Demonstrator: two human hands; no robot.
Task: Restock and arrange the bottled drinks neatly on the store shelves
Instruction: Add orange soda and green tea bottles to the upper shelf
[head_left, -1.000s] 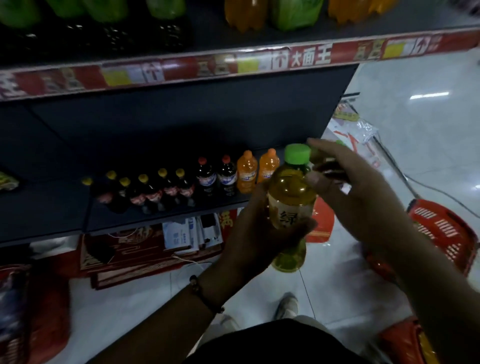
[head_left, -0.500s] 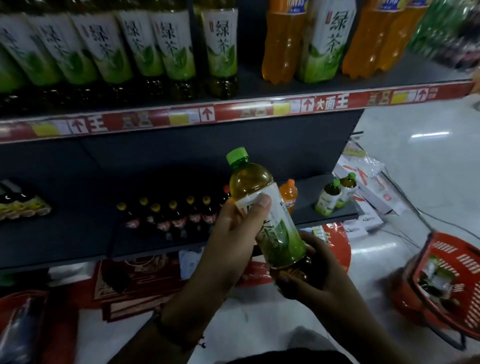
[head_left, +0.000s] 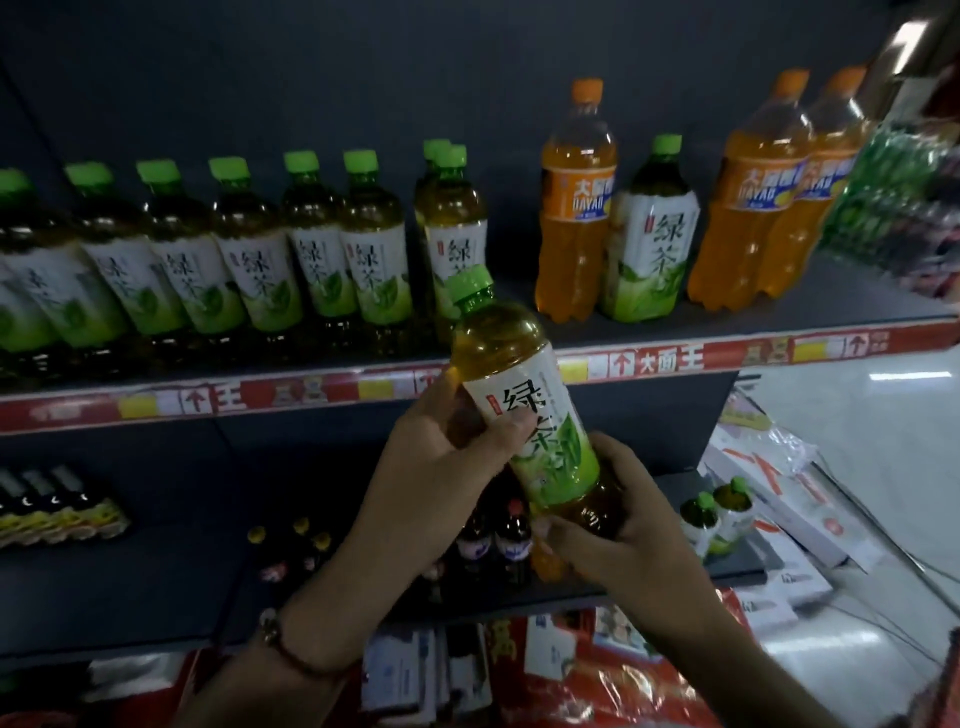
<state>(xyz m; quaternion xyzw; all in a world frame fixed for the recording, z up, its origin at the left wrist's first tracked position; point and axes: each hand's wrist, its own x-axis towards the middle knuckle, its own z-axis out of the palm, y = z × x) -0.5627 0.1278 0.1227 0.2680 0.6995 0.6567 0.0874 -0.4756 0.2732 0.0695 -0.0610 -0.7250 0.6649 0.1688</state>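
Note:
I hold a green tea bottle (head_left: 514, 395) with a green cap, tilted with its top leaning left, in front of the upper shelf (head_left: 675, 332). My left hand (head_left: 441, 467) grips its middle, thumb across the white label. Its base rests in my right hand (head_left: 618, 525). On the upper shelf stands a row of several matching green tea bottles (head_left: 311, 249), with a gap to the right of the last one (head_left: 457, 228). Further right stand an orange soda bottle (head_left: 576, 208), a large green tea bottle (head_left: 649, 239) and two more orange sodas (head_left: 769, 208).
The lower shelf (head_left: 156, 551) carries small dark bottles (head_left: 498, 540), two small green tea bottles (head_left: 717, 514) at its right end and a pack of dark cans (head_left: 57, 504) at left. Boxes and red packaging (head_left: 623, 675) lie on the floor below.
The view has risen, so the upper shelf now fills the frame. The bottle has come up with both hands to the shelf's edge; my right hand had moved from its cap to its base.

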